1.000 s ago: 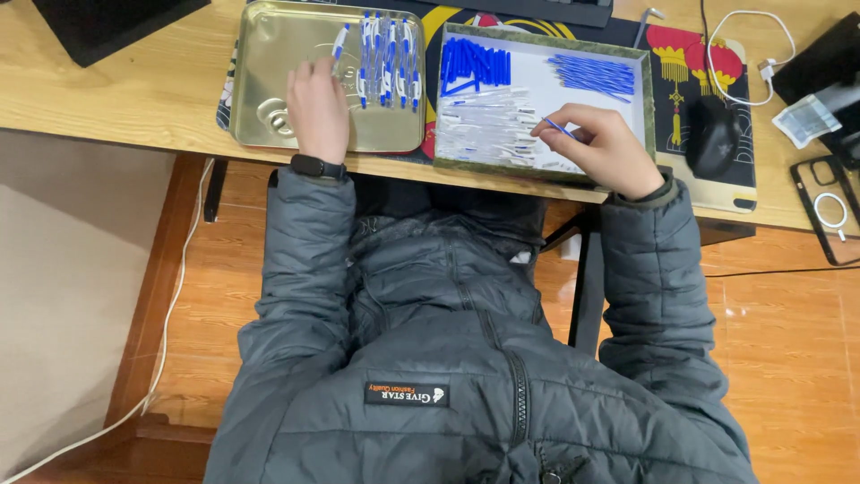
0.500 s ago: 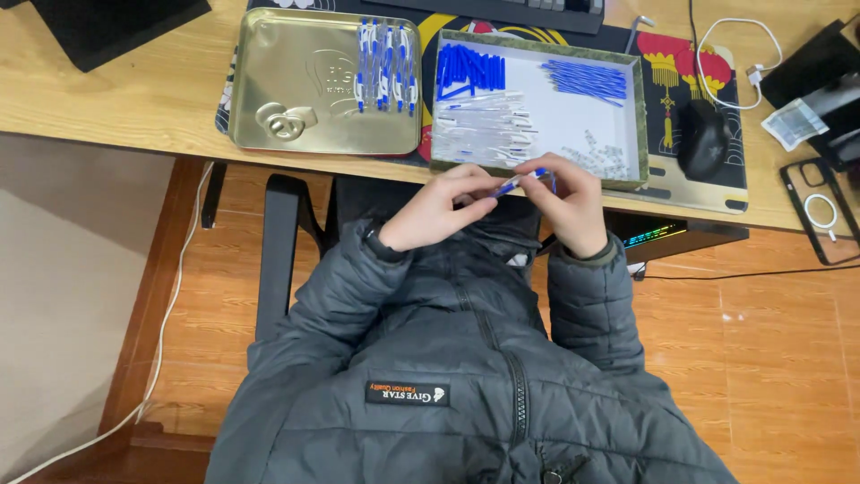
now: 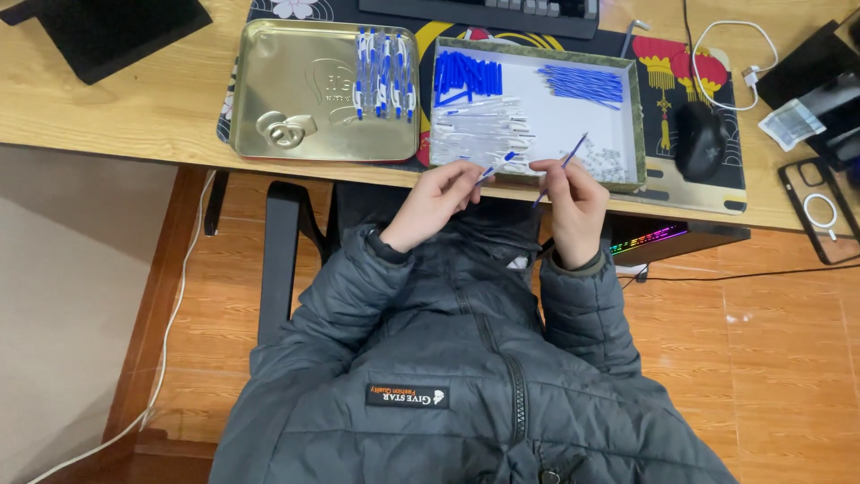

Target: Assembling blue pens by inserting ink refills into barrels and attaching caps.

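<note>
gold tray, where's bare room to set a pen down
The gold tray is bare on its left and middle, from its left rim to the pens along the right edge. The white tray is crowded, bare only mid-centre.

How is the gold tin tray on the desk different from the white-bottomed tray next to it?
The gold tin tray is shiny metal with rounded corners; the white-bottomed tray has square corners and a green rim. The gold tin tray holds one row of assembled pens; the white-bottomed tray holds separate heaps: blue caps, blue refills and clear barrels. Both lie flat, side by side, on the wooden desk.
</note>
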